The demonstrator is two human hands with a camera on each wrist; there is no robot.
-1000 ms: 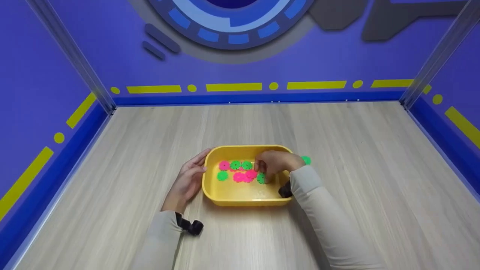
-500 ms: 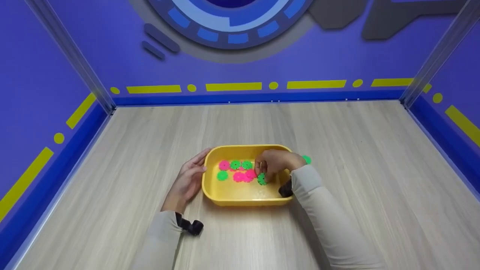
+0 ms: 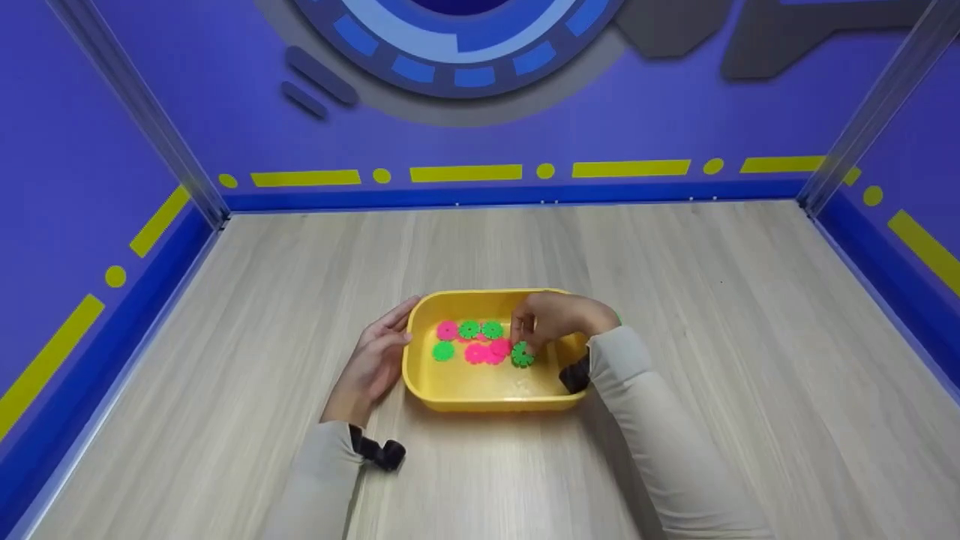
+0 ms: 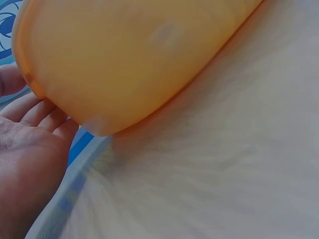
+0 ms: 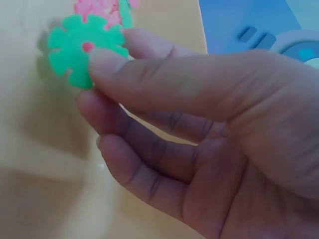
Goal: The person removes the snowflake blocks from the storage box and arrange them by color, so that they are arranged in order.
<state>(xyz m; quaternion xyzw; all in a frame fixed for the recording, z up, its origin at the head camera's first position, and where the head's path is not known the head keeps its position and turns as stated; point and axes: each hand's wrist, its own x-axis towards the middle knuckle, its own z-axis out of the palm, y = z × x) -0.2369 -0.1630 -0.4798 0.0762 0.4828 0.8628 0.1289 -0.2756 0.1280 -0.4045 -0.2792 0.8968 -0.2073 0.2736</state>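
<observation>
The right hand point(image 3: 559, 315) pinched a green disc point(image 5: 70, 56) inside the right part of the yellow box point(image 3: 495, 406); the left hand point(image 3: 379, 358) rested, fingers loose, against its left wall. A light pinch and a steady box probably served best. The disc looked like thin plastic, notched as a gear; the box was smooth, round-cornered.

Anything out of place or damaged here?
One oddity: a green sliver shows just past the right hand, outside the yellow tray, whereas the loose green discs and pink discs lie inside. Too little shows to tell what it is. No visible damage.
</observation>
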